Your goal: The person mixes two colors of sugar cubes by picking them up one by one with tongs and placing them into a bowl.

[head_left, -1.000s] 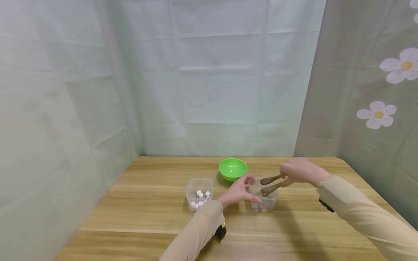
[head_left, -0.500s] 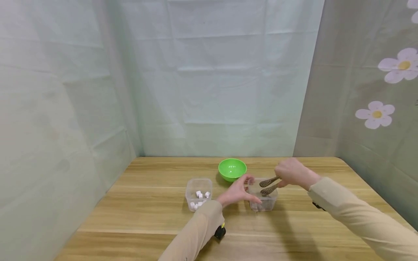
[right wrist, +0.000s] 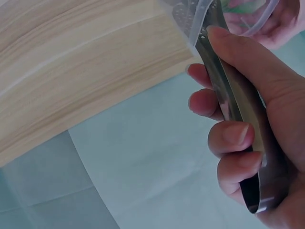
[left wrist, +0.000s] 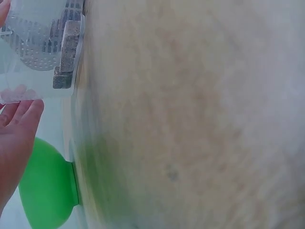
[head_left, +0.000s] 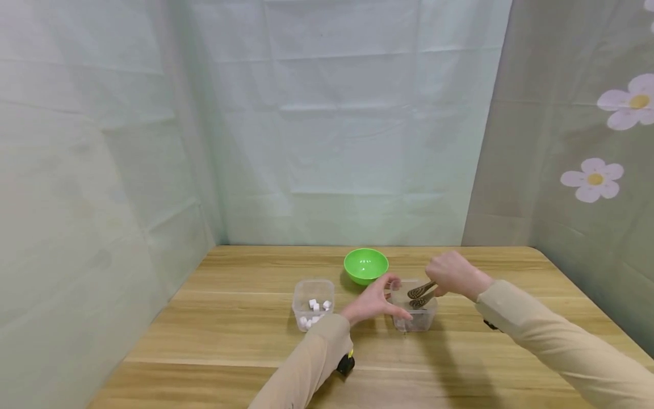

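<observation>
My left hand [head_left: 372, 302] grips a clear plastic container [head_left: 422, 322] from its left side, thumb in front and fingers at the back. In the left wrist view, several dark grey-brown cubes [left wrist: 69, 50] lie along the container's bottom. My right hand [head_left: 455, 274] holds metal tongs [right wrist: 238, 95], its thumb on one arm and its fingers curled round the other. The tongs' perforated heads point down into the container, a little apart. Seen from the left wrist, a perforated head [left wrist: 40, 59] hangs close beside the cubes, with nothing visibly pinched.
Left of the left hand stands a second clear container [head_left: 314, 287] with several white cubes [head_left: 313, 305], partly behind the sleeve. A green bowl [head_left: 365, 266] sits just behind the left hand. Pale curtains [head_left: 337, 142] enclose the wooden table [head_left: 219, 341] at the back and sides.
My right hand has moved left and slightly down, lowering the tongs deeper into the container. The tongs' heads have come closer together. My left hand stays in place on the container.
</observation>
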Motion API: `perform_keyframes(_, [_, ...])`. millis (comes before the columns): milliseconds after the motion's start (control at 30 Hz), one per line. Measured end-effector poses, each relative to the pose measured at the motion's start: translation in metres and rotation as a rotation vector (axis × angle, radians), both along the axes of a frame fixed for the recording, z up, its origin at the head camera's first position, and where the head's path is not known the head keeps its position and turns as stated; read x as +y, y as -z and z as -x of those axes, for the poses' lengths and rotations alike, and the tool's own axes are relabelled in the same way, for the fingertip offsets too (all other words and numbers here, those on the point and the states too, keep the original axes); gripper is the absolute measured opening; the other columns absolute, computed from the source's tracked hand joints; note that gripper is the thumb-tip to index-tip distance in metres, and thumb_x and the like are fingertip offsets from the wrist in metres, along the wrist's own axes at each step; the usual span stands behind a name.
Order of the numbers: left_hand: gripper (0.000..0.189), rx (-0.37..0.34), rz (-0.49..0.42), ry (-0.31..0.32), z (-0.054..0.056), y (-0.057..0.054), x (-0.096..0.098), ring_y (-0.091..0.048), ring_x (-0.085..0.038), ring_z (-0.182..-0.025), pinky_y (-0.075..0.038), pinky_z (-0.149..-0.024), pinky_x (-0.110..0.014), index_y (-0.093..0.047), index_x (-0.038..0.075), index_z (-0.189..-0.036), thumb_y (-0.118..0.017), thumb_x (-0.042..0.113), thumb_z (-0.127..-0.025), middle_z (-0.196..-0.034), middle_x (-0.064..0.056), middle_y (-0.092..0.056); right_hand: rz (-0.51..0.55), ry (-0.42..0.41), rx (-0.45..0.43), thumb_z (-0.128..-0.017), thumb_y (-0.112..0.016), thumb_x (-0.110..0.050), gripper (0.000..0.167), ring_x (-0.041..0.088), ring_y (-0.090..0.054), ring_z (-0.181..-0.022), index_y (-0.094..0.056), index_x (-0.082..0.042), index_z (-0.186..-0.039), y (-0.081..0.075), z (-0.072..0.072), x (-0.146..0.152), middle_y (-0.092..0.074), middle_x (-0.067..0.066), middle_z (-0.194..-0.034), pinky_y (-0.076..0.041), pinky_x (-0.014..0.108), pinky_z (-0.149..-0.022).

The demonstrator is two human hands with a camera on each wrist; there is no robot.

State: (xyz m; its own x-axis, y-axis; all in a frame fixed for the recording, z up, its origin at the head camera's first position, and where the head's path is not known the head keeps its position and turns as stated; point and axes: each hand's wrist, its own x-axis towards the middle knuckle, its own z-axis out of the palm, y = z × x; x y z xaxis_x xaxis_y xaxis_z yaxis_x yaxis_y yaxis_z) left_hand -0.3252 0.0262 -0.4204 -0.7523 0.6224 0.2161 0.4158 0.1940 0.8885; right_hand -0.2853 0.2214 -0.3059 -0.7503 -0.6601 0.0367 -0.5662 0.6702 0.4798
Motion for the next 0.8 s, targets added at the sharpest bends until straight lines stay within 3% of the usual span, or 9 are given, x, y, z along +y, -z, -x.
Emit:
perform_keyframes(200, [0.08, -0.004, -0.01, 0.018, -0.001, 0.0, 0.0, -0.042, -0.012, -0.109, -0.034, -0.093, -0.026, -0.038, 0.005, -0.128, -0.083, 0.019, -0.064, -0.121, -0.008, -0.044, -0.009, -0.027, 0.021, -0.059, -0.082, -0.032, 0.043, 0.005, -0.026, -0.045, -0.043, -0.015, -0.05, 0.004, 0.003, 0.001, -0.037, -0.008, -0.048, -0.036, 0.02, -0.039])
perform_keyframes(467, [0.079, 0.003, -0.007, 0.019, -0.003, -0.003, 0.0, -0.042, -0.014, -0.11, -0.034, -0.093, -0.026, -0.039, 0.003, -0.128, -0.082, 0.019, -0.064, -0.122, -0.01, -0.044, 0.12, -0.048, -0.076, -0.063, -0.08, -0.023, 0.039, 0.005, -0.025, -0.045, -0.044, -0.017, -0.048, 0.003, 0.003, 0.009, -0.035, -0.011, -0.046, -0.032, 0.02, -0.039])
perform_keyframes(800, [0.079, 0.008, 0.02, 0.0, -0.004, -0.005, -0.002, -0.041, -0.011, -0.111, -0.036, -0.092, -0.027, -0.039, 0.008, -0.13, -0.083, 0.022, -0.064, -0.118, 0.003, -0.045, 0.29, -0.073, -0.177, -0.068, -0.077, -0.025, 0.027, 0.004, -0.032, -0.046, -0.055, -0.02, -0.053, 0.0, 0.001, 0.029, -0.04, -0.015, -0.052, -0.033, 0.022, -0.039])
